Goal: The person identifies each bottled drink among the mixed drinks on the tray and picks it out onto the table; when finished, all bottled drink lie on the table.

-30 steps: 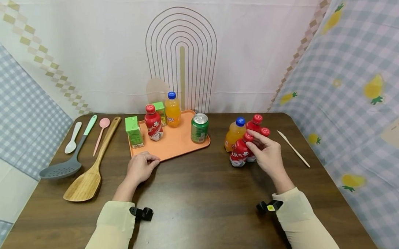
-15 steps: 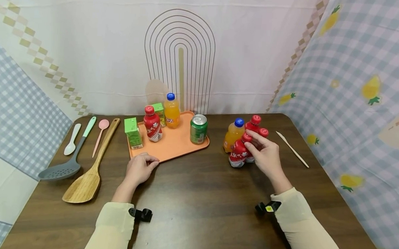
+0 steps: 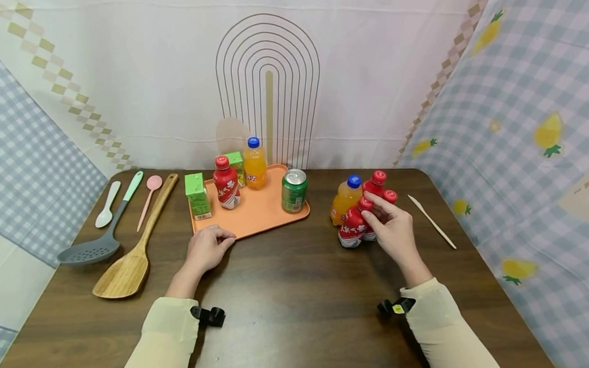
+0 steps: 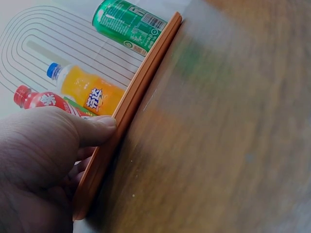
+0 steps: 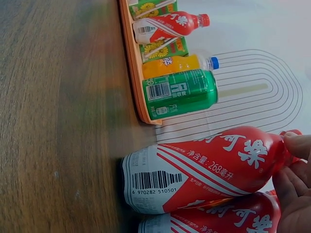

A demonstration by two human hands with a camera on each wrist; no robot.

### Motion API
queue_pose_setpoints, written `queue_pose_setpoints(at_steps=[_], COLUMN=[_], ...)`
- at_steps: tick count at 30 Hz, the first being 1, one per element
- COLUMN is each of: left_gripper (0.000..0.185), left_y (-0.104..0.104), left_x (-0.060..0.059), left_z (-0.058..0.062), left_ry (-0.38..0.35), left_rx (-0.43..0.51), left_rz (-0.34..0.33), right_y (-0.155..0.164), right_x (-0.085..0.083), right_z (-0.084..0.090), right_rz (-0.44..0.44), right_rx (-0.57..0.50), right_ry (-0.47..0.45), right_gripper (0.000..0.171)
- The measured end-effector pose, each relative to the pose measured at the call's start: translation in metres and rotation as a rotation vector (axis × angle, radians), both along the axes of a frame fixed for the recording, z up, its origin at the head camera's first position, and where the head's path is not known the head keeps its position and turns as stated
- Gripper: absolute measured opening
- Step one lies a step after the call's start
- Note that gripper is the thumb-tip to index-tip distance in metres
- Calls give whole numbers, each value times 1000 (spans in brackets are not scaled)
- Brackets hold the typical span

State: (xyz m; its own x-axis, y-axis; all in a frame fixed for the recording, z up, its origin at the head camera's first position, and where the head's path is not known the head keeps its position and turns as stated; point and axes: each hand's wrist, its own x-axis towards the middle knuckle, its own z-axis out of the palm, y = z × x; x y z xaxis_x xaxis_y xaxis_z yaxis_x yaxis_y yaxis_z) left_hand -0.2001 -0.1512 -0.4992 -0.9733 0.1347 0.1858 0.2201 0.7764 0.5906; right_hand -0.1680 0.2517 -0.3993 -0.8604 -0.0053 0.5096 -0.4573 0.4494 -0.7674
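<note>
On the right, my right hand (image 3: 394, 226) pinches a red cola bottle (image 3: 352, 228) at its neck, just under the red cap. The bottle stands upright on the table; in the right wrist view its label and barcode (image 5: 156, 180) face the camera. Close around it are two more red bottles (image 3: 374, 182) and a blue-capped orange soda bottle (image 3: 345, 200). My left hand (image 3: 207, 250) grips the near left rim of an orange tray (image 3: 254, 218), thumb (image 4: 99, 130) on the rim. The tray bears a red bottle (image 3: 227, 183), orange soda (image 3: 254, 163), green can (image 3: 294, 190) and two green drink cartons (image 3: 198, 196).
Left of the tray lie a wooden turner (image 3: 126, 273), a grey slotted spatula (image 3: 91, 251), a pink spoon (image 3: 153, 184) and a white spoon (image 3: 105, 215). A pale knife (image 3: 432, 221) lies at the right. Patterned cloth (image 3: 376, 84) hangs behind the table.
</note>
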Motion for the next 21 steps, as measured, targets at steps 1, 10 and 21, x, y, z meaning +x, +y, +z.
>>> queue_pose_setpoints(at_steps=[1,10,21], left_gripper=[6,6,7], left_y=[0,-2,1], left_x=[0,2,1], left_z=[0,0,1], left_ry=[2,3,-14], left_rx=[0,7,3], left_rz=[0,7,6], right_y=[0,-2,-15], right_x=[0,4,10], right_z=[0,13,46], right_rz=[6,-22,59], right_rx=[-3,21,-60], right_ry=[4,157,138], right_gripper=[38,35,31])
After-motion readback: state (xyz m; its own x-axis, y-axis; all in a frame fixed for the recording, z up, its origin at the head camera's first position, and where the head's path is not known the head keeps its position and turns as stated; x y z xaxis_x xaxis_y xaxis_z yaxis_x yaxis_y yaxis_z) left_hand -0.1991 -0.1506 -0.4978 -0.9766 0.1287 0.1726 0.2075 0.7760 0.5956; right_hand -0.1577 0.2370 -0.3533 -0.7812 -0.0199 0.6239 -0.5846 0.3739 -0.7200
